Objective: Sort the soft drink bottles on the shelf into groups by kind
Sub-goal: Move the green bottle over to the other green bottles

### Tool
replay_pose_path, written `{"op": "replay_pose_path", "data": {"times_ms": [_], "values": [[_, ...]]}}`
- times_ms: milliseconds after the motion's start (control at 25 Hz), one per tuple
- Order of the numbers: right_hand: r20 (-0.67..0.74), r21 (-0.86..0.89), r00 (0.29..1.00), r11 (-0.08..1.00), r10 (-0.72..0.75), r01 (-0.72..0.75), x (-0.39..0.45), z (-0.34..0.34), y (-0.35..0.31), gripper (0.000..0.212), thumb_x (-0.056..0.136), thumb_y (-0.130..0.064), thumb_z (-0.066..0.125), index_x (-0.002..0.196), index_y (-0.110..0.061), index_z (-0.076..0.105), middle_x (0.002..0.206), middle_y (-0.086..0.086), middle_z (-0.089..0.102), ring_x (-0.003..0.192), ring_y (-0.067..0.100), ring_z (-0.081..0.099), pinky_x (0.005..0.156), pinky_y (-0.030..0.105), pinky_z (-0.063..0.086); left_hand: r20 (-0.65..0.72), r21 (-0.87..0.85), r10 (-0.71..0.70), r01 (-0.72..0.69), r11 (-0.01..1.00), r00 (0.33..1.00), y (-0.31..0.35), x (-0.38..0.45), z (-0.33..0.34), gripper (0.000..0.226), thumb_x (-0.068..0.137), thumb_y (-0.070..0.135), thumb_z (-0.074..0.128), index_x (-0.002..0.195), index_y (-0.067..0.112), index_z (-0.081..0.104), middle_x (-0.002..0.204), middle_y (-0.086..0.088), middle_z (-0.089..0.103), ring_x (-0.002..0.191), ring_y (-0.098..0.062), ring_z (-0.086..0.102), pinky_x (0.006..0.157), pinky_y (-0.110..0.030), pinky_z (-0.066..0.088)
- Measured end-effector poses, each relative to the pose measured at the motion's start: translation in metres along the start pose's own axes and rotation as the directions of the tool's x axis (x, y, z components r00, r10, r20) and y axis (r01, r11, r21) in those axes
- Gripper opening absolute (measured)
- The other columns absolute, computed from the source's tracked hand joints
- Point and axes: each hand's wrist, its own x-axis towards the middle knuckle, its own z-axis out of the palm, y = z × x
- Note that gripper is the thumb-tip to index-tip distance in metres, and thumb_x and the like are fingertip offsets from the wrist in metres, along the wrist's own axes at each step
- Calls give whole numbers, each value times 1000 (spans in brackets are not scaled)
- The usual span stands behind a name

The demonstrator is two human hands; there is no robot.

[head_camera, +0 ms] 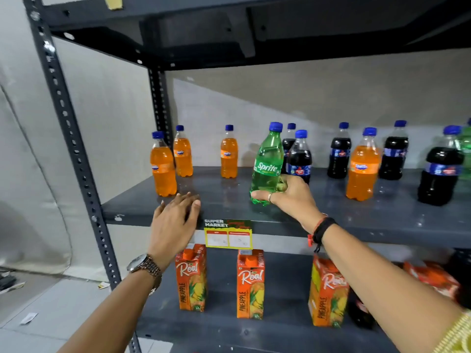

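Observation:
My right hand [290, 197] grips the lower part of a green Sprite bottle [269, 159], tilted slightly, near the front of the grey shelf [229, 197]. My left hand [175, 217] hovers open at the shelf's front edge, holding nothing. Three orange Fanta bottles [163, 169] [183, 154] [229, 154] stand at the left. A fourth orange bottle [363, 169] stands among the dark cola bottles on the right. Several dark cola bottles [299, 159] [340, 154] [394, 154] [441, 171] fill the middle and right. Another green bottle [467, 146] is cut off at the right edge.
A perforated metal upright [74, 149] frames the shelf's left side, and another shelf board hangs close overhead. A yellow price tag [228, 235] sticks to the front edge. Below stand orange Real pineapple juice cartons [191, 278] [251, 284] [328, 291].

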Motion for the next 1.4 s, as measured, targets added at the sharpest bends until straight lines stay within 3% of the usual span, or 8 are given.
{"op": "replay_pose_path", "data": {"times_ms": [280, 480, 680, 800, 920, 1080, 1240, 1400], "values": [[-101, -2, 994, 999, 32, -32, -52, -136, 41, 53, 50, -39, 85, 97, -20, 71, 91, -7, 76, 86, 6, 70, 87, 33, 55, 102, 80, 254, -262, 962, 962, 131, -19, 57, 45, 94, 43, 30, 127, 24, 54, 142, 2, 48, 139, -13, 30, 113, -39, 16], [-209, -91, 976, 993, 57, -78, -84, -260, 83, 41, 54, -34, 85, 92, -22, 72, 87, -8, 76, 83, 3, 70, 86, 30, 55, 68, 34, 256, -259, 965, 964, 236, -50, 100, 50, 91, 45, 27, 126, 23, 55, 138, 0, 53, 135, -16, 37, 110, -38, 23], [-291, -251, 956, 962, 30, -106, -103, -372, 124, 34, 56, -40, 83, 85, -30, 68, 80, -14, 72, 77, -2, 66, 71, 20, 50, 69, 20, 285, -287, 958, 956, 334, -61, 140, 53, 91, 46, 24, 126, 23, 56, 136, 2, 55, 134, -16, 39, 109, -39, 26], [-343, -316, 939, 936, 39, -155, -103, -422, 149, 42, 56, -43, 82, 91, -25, 66, 85, -7, 70, 76, 1, 62, 65, 18, 46, 88, 23, 298, -301, 953, 951, 382, -62, 158, 52, 91, 45, 24, 124, 23, 58, 133, 3, 58, 130, -16, 44, 105, -38, 31], [-367, -300, 924, 927, 108, -227, -93, -455, 170, 63, 57, -43, 82, 109, -13, 65, 103, 2, 70, 101, 19, 65, 85, 31, 51, 43, 3, 243, -244, 970, 969, 403, -59, 165, 48, 90, 41, 28, 115, 22, 65, 124, 2, 64, 123, -18, 53, 100, -40, 38], [-360, -266, 922, 932, 140, -245, -75, -479, 188, 58, 61, -36, 82, 110, -12, 64, 105, 3, 71, 102, 20, 65, 85, 28, 48, 11, 50, 222, -223, 974, 975, 408, -59, 167, 49, 91, 39, 28, 114, 20, 66, 121, 1, 66, 120, -20, 56, 98, -40, 42], [-299, -249, 934, 929, 197, -275, -57, -486, 199, 67, 68, -36, 79, 124, -8, 53, 123, 7, 65, 113, 23, 59, 100, 37, 46, -36, 66, 225, -222, 973, 974, 410, -61, 167, 47, 90, 35, 30, 110, 17, 69, 116, -1, 69, 115, -22, 59, 95, -40, 46], [-223, -295, 949, 912, 222, -283, -54, -490, 202, 69, 72, -36, 76, 128, -8, 47, 128, 7, 60, 119, 25, 55, 101, 34, 42, -79, 66, 221, -216, 974, 972, 411, -63, 168, 47, 89, 34, 31, 105, 15, 71, 110, -3, 71, 109, -25, 63, 88, -42, 50]]}}
